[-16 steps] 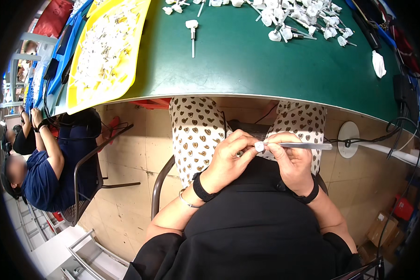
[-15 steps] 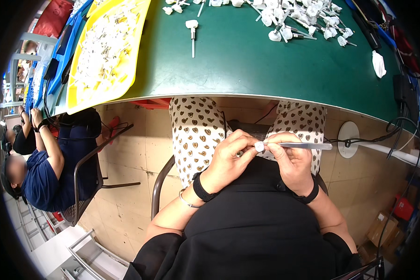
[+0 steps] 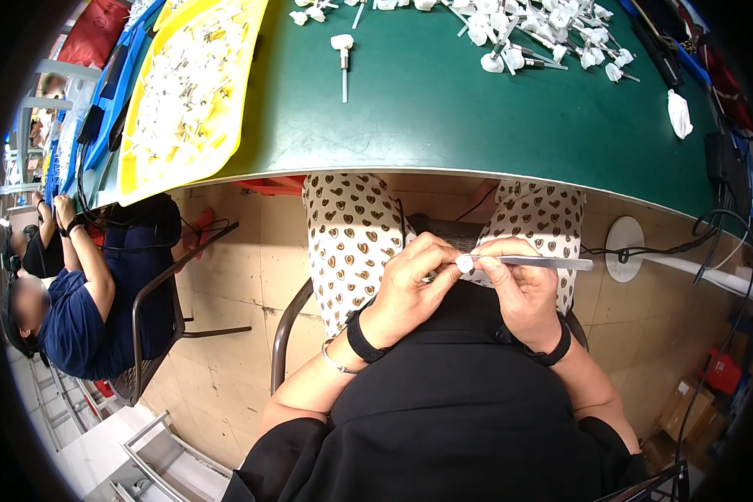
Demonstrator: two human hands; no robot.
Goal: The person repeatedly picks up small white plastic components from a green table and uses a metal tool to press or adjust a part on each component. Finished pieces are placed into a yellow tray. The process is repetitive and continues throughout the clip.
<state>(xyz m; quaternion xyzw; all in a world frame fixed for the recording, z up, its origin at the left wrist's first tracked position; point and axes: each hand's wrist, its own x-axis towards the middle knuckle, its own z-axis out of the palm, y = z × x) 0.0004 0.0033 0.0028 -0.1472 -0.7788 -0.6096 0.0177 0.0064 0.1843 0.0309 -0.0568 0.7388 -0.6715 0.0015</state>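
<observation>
Over my lap, in front of the table edge, my two hands meet. My left hand (image 3: 418, 278) is closed, pinching a small white round-headed piece (image 3: 464, 263) between thumb and fingers. My right hand (image 3: 523, 284) is closed on slim metal tweezers (image 3: 552, 263), whose flat grey end sticks out to the right. The tips of the tweezers are at the white piece, partly hidden by my fingers. On the table lies a single white-headed piece with a thin stem (image 3: 344, 63), apart from the others.
A yellow tray (image 3: 130, 180) full of small white and metal parts stands left on the green table (image 3: 460, 125). A pile of white-headed pieces (image 3: 552, 33) lies far right, near a white finger cot (image 3: 678, 115). Cables (image 3: 715, 226) hang at right. A seated co-worker (image 3: 84, 309) is at left.
Almost nothing differs. The tweezers and the white piece have shifted very slightly in my fingers; both hands stay at the same spot.
</observation>
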